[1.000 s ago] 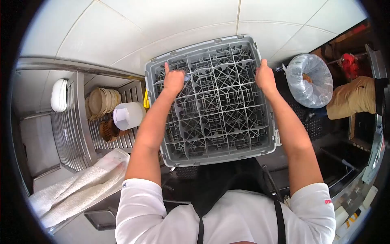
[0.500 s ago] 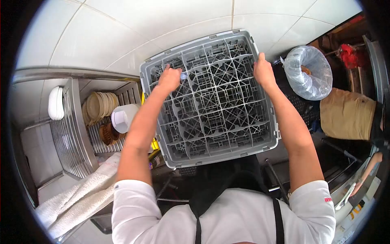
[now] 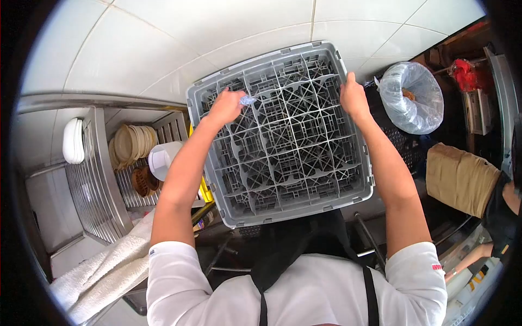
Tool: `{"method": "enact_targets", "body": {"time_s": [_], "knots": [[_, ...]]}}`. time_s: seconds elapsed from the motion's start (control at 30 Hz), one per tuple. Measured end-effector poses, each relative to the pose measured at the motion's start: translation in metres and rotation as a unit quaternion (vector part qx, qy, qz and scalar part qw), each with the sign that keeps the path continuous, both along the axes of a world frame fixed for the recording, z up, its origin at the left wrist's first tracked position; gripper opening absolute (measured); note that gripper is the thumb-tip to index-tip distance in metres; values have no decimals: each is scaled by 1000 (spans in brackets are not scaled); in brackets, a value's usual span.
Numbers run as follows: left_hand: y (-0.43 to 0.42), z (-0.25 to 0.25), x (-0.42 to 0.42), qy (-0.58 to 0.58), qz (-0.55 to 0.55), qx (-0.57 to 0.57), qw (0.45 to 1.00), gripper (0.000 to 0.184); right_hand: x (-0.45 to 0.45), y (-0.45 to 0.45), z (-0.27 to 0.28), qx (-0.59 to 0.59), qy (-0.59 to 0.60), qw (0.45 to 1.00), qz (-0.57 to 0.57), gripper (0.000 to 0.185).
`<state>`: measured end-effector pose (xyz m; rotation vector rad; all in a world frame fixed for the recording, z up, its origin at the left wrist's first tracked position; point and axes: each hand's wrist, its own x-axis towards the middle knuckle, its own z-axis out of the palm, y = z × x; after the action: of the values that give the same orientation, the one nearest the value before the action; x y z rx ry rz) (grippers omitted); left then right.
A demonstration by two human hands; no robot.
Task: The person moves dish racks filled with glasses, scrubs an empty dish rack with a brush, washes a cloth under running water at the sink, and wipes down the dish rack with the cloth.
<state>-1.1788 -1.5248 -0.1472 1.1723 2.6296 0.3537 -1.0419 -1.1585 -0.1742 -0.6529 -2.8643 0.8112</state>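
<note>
A grey plastic dishwasher rack point(image 3: 253, 217), divided into a grid of compartments, is held up before me against the tiled wall. My right hand point(image 3: 353, 98) is closed around its upper right rim, thumb up. Over the upper left compartments, my left hand point(image 3: 227, 106) pinches a small crumpled bluish scrap point(image 3: 247, 100), which looks like thin plastic. Whether the left fingers also touch the dividers I cannot tell.
On the left, a metal shelf point(image 3: 98, 179) carries stacked plates point(image 3: 133, 142), brown bowls point(image 3: 142, 181) and white dishes point(image 3: 74, 142). A white towel point(image 3: 103, 277) hangs below. A bin lined with clear plastic point(image 3: 410, 106) stands right. Another person's arm point(image 3: 473, 256) shows lower right.
The bluish scrap now sticks out further from my left fingers, and that hand has shifted slightly. My right hand keeps its grip. The other person has moved at the right edge.
</note>
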Motion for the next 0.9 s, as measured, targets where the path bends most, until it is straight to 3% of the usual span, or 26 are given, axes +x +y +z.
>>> {"method": "enact_targets", "body": {"time_s": [0.03, 0.13, 0.33, 0.4, 0.5, 0.73, 0.9], "knots": [[-1, 3, 0, 1, 27, 29, 999, 18, 0, -1, 1, -6, -3, 1000, -7, 25], [15, 4, 6, -15, 68, -49, 996, 27, -3, -3, 6, -16, -13, 1000, -13, 25], [5, -11, 14, 80, 17, 10, 997, 17, -2, -2, 3, -11, -14, 1000, -16, 25], [1, -1, 7, 110, -48, -95, 988, 18, 1, 2, -5, -5, -1, 1000, -4, 25], [-25, 13, -5, 103, -71, -154, 980, 19, 3, -1, 3, -23, -3, 1000, -11, 25], [13, 5, 7, 75, 27, -265, 961, 19, -1, -5, 10, -35, -27, 999, -17, 21], [-4, 16, 8, 76, 13, -216, 973, 21, 0, 1, 5, -13, -5, 1000, -3, 26]]}}
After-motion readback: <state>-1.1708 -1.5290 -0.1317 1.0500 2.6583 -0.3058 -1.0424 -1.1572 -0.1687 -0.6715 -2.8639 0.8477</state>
